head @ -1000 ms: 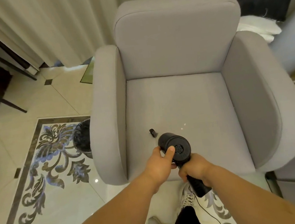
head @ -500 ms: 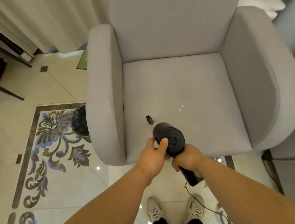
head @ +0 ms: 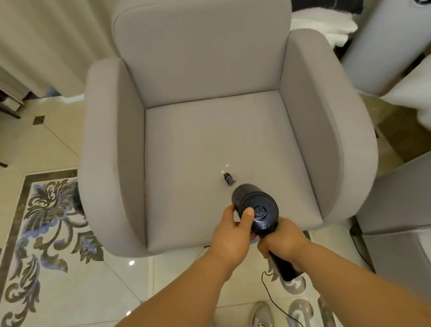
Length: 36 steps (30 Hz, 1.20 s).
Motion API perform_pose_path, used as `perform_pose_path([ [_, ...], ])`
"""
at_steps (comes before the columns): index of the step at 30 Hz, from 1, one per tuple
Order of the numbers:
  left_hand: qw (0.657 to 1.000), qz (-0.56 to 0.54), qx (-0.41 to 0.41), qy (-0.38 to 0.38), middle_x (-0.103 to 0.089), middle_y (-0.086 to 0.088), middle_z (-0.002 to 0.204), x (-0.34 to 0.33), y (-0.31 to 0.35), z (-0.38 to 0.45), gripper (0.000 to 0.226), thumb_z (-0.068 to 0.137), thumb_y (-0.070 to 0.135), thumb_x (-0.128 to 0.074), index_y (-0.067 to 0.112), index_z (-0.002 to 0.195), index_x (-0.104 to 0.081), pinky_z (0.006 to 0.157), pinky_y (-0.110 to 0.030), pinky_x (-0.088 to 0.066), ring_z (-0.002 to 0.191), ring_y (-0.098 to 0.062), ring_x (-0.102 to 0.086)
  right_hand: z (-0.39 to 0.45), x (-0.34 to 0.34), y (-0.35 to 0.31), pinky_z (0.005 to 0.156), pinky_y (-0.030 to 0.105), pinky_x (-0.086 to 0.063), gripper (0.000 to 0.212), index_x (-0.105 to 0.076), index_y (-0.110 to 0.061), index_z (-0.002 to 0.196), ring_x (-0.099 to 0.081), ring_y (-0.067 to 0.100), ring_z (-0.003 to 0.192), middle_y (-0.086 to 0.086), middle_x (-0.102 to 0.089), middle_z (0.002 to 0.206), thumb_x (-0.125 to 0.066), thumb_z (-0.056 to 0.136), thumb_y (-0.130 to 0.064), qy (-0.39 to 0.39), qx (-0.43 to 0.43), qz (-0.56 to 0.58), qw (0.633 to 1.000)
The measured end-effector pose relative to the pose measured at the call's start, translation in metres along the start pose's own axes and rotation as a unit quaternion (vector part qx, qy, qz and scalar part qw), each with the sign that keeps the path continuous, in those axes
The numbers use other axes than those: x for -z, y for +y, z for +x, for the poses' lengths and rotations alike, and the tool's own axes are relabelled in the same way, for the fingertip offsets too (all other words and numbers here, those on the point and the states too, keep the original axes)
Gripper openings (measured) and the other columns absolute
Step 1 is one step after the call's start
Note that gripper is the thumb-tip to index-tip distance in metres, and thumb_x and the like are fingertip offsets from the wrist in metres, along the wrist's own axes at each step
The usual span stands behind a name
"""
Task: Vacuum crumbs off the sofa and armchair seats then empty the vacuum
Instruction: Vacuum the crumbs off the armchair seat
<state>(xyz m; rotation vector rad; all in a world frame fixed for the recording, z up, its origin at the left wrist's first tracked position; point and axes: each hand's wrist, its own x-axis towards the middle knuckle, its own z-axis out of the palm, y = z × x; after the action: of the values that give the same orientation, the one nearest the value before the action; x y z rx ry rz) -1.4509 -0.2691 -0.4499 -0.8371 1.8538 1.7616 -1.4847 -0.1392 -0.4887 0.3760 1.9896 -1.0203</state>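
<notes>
Both hands (head: 257, 235) grip a black vacuum (head: 259, 212) over the grey armchair (head: 219, 136) on glossy patterned tile floor (head: 60, 275).

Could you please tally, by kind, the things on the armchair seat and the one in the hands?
Handheld vacuum, held by the left hand and right hand: 1
Small black nozzle piece on the armchair seat: 1
White crumbs beside it: 2
Total: 4

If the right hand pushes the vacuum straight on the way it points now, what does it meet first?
Probably the armchair seat: the right hand aims the vacuum, nozzle tip near the white crumbs. Depth is unclear, so it may already touch.
</notes>
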Motion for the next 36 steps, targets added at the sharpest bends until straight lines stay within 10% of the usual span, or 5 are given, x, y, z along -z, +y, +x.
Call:
perform_pose_path([
  [11,0.999,0.002,0.009,0.037,-0.059,0.002,0.108,-0.016,-0.007,0.029,0.053,0.096,0.046,-0.042,0.025,0.143,-0.03,0.088,-0.031,-0.048,0.09,-0.01,-0.067,0.036,0.014,-0.004,0.06,0.031,-0.049,0.04,-0.063,-0.016,0.091,-0.058,0.026,0.075,0.008,-0.064,0.082,-0.067,0.058,0.007,-0.04,0.006,-0.029,0.999],
  [18,0.999,0.029,-0.012,0.032,-0.064,0.0,0.11,-0.026,0.013,0.025,0.053,0.095,0.049,-0.043,0.027,0.142,-0.031,0.065,-0.013,-0.039,0.086,-0.005,-0.065,0.023,0.032,-0.006,0.057,0.029,-0.048,0.033,-0.063,-0.013,0.083,-0.059,0.024,0.068,0.003,-0.064,0.067,-0.067,0.058,0.008,-0.015,0.016,0.004,1.0],
  [26,0.998,0.05,0.013,0.035,-0.06,-0.009,0.124,-0.023,0.021,0.063,0.061,0.094,0.052,-0.042,0.024,0.146,-0.026,0.101,-0.039,-0.044,0.11,-0.025,-0.06,0.052,0.033,-0.021,0.053,0.025,-0.041,0.028,-0.062,-0.011,0.079,-0.054,0.025,0.067,0.008,-0.06,0.074,-0.066,0.06,0.01,-0.023,-0.002,0.018,1.0],
  [36,0.996,0.076,-0.033,0.038,-0.064,-0.001,0.101,-0.028,0.027,0.048,0.059,0.094,0.051,-0.045,0.025,0.144,-0.029,0.09,-0.031,-0.046,0.101,-0.02,-0.064,0.037,0.032,-0.013,0.057,0.03,-0.045,0.028,-0.062,-0.006,0.078,-0.055,0.03,0.067,0.011,-0.061,0.07,-0.064,0.057,0.012,0.014,0.026,0.083,0.996],
])
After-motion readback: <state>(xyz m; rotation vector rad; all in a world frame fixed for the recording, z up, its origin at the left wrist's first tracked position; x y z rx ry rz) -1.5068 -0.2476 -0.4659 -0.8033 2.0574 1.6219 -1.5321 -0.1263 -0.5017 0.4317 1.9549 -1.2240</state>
